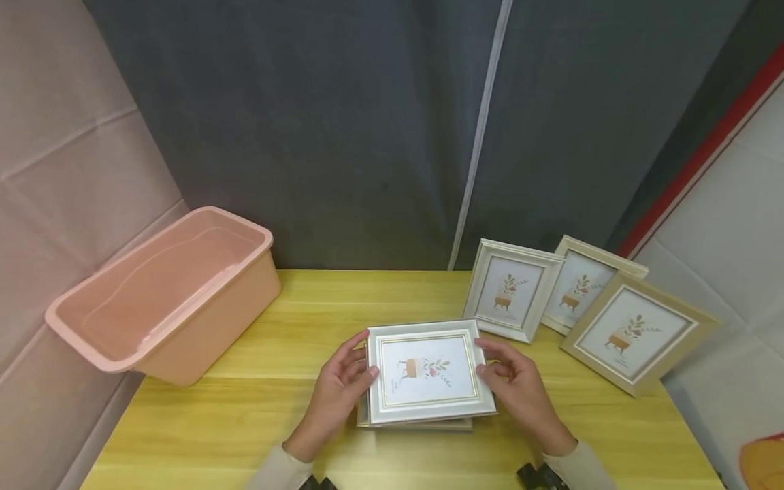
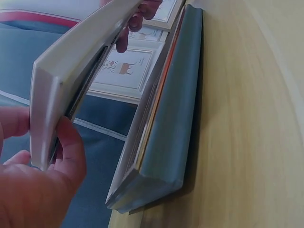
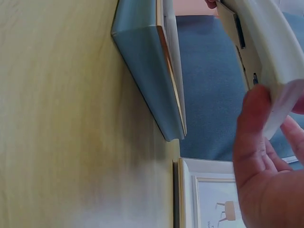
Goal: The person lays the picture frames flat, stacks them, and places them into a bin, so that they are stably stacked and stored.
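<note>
Here we have the left hand [image 1: 335,388] and right hand [image 1: 519,386] gripping a silver frame [image 1: 430,371] over a lower frame [image 1: 450,425], three standing frames [image 1: 510,291] right, pink tub [image 1: 217,320] left!

A lane of bare table [image 1: 263,381] runs between the bin [image 1: 220,313] and left hand [image 1: 337,381]; three standing frames [image 1: 576,292] block the right rear, the curtain [image 1: 337,136] the back; a gap parts held frame [image 1: 429,371] from lower frame [image 2: 173,109].

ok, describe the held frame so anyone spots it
On the table, look right of the pink tub. The silvery frame is held between left hand and right hand, above another frame. Unlike the standing frames, its plant print lies sideways.
</note>
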Tool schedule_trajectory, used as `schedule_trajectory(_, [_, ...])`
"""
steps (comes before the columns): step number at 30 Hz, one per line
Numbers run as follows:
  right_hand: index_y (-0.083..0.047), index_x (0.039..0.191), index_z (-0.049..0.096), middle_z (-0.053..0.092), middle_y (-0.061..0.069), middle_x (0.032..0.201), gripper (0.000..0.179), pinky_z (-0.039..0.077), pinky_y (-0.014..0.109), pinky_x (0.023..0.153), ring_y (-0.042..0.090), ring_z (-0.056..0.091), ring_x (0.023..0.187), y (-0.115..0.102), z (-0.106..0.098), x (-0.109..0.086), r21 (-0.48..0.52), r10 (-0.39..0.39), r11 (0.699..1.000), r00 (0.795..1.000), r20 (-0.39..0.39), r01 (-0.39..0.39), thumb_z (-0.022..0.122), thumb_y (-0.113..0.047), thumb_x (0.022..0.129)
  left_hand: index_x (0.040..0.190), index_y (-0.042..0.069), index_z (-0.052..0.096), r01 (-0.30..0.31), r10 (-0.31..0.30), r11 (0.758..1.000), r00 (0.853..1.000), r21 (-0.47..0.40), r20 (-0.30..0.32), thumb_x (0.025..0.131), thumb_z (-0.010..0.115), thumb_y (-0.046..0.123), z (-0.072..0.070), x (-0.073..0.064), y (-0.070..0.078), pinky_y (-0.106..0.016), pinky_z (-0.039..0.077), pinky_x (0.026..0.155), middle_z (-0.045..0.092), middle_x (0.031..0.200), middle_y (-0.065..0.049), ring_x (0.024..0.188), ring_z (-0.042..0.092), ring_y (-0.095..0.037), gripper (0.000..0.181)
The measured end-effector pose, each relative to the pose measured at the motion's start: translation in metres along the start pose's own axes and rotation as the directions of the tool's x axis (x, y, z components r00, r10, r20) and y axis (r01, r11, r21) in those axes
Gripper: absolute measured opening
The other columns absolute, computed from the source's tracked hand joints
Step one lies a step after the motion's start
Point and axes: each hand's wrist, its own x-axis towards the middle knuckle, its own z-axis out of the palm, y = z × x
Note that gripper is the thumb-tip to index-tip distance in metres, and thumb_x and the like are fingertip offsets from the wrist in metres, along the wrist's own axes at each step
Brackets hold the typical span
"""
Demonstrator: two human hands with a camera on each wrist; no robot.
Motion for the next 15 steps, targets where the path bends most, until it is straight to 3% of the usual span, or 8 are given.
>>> schedule_trajectory(6, [-0.006, 0.135, 0.067, 0.074, 0.024, 0.116, 0.038, 0.058, 0.025, 0.062, 0.008, 0.071, 0.086, 0.001, 0.004, 0.0, -0.031, 0.115, 0.993, 0.993, 0.026, -0.114, 0.072, -0.002, 0.097, 0.154, 0.021, 0.053, 0.054, -0.047, 0.993, 0.997, 0.105, -0.065, 0.097, 0.075, 0.005, -0.004, 0.003, -0.002, -0.029, 0.063, 0.088, 0.066, 0.136, -0.021, 0.114, 0.071, -0.02, 0.064])
schedule_trajectory(10, [-0.01, 0.136, 0.068, 0.075, 0.023, 0.116, 0.039, 0.061, 0.027, 0.07, 0.009, 0.072, 0.09, -0.001, 0.006, -0.002, -0.059, 0.182, 0.982, 0.982, 0.045, -0.18, 0.074, -0.007, 0.097, 0.153, 0.022, 0.056, 0.102, -0.087, 0.979, 0.992, 0.176, -0.088, 0.096, 0.076, 0.008, -0.008, 0.004, 0.0, -0.026, 0.063, 0.085, 0.068, 0.135, -0.019, 0.112, 0.069, -0.023, 0.062])
schedule_trajectory(15, [-0.013, 0.143, 0.064, 0.075, 0.022, 0.118, 0.047, 0.061, 0.028, 0.07, 0.012, 0.073, 0.09, 0.0, 0.008, -0.002, -0.077, 0.24, 0.969, 0.968, 0.078, -0.234, 0.074, -0.008, 0.097, 0.152, 0.021, 0.058, 0.121, -0.101, 0.964, 0.99, 0.235, -0.095, 0.093, 0.079, 0.008, -0.012, 0.007, 0.002, -0.025, 0.061, 0.083, 0.069, 0.134, -0.017, 0.112, 0.067, -0.026, 0.064])
